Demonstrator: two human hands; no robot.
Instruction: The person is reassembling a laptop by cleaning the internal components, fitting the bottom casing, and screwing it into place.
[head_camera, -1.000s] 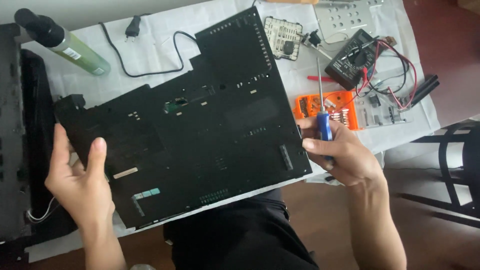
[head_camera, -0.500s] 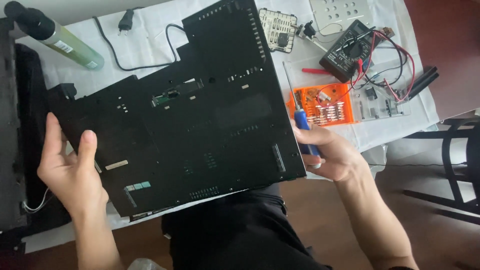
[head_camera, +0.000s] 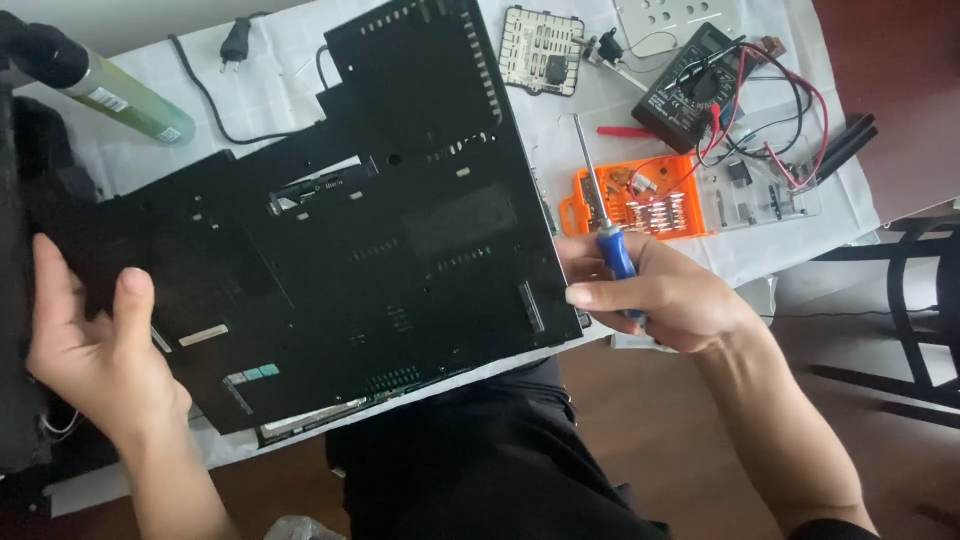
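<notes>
The left hand (head_camera: 95, 350) is gripping the left end of the black laptop base (head_camera: 340, 250), thumb pressed on top, as it is lying across the table's (head_camera: 270, 90) near edge. The right hand (head_camera: 665, 295) is pinching a blue-handled screwdriver (head_camera: 605, 210) beside the base's right edge, near the orange bit case (head_camera: 640, 200).

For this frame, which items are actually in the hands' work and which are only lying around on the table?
In hand:
- black laptop base panel, gripped by left hand
- blue-handled screwdriver, held in right hand, which also touches the panel's edge

Lying about:
- orange bit case
- multimeter with red and black leads
- green spray can
- black power cord
- small grid-patterned board
</notes>
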